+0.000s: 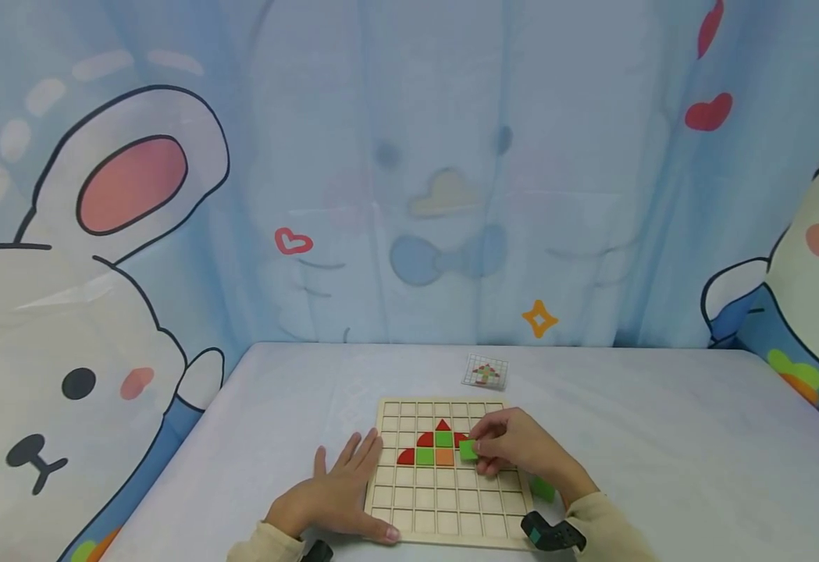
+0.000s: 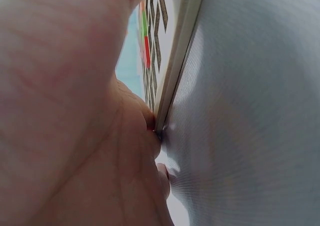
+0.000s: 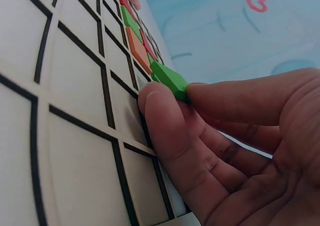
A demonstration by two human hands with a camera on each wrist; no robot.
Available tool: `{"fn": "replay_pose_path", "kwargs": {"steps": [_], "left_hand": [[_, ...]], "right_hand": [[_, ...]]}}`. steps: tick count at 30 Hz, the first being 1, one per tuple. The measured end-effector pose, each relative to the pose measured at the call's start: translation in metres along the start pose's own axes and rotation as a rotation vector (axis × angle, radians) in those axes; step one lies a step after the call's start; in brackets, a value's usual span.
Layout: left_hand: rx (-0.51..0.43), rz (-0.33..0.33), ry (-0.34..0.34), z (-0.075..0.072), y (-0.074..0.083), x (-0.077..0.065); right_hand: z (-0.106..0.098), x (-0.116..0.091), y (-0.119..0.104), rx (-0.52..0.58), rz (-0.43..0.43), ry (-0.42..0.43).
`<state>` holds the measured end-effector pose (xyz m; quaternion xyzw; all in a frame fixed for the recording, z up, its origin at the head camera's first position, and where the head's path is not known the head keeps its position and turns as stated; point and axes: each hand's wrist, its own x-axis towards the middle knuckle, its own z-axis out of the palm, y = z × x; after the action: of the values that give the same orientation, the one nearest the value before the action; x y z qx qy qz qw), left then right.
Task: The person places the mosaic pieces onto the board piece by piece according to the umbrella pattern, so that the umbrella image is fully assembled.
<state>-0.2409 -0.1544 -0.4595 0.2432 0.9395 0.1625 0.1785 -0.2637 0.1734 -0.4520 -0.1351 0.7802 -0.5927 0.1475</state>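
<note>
The fingers of the right hand (image 1: 514, 446) pinch a green square (image 1: 468, 450), while those of the left hand (image 1: 339, 493) lie spread against the 9 o'clock edge of a wooden board (image 1: 454, 521), the thumb at its 7 o'clock corner. The table (image 1: 676, 437) wears a white cloth, and at 12 o'clock, behind it, hangs a pale blue curtain (image 1: 571, 203) printed with white cartoon animals and red hearts. A small picture card (image 1: 486, 372) lies just past the board at 1 o'clock.

The green square is at 3 o'clock from an orange square (image 1: 444, 457), over the board; whether it touches the wood I cannot tell. Its sides are about equal, so it has no clear long axis; the right wrist view shows it tilted against the board. A red triangle (image 1: 443, 425) on the grid points to 12 o'clock.

The held piece is plain, bright green and flat, with visible thickness. The board is pale, with raised strips making square cells.
</note>
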Motion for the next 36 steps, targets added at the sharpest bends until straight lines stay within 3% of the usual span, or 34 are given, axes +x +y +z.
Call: {"fn": "replay_pose_path", "kwargs": {"steps": [25, 32, 36], "left_hand": [[0.02, -0.023, 0.011, -0.004, 0.011, -0.005], [0.004, -0.001, 0.0, -0.002, 0.002, -0.002], [0.01, 0.007, 0.011, 0.003, -0.006, 0.003]], "right_hand": [[0.006, 0.002, 0.006, -0.196, -0.128, -0.017], [0.003, 0.0, 0.001, -0.211, -0.107, -0.025], [-0.006, -0.004, -0.006, -0.258, -0.105, 0.015]]}}
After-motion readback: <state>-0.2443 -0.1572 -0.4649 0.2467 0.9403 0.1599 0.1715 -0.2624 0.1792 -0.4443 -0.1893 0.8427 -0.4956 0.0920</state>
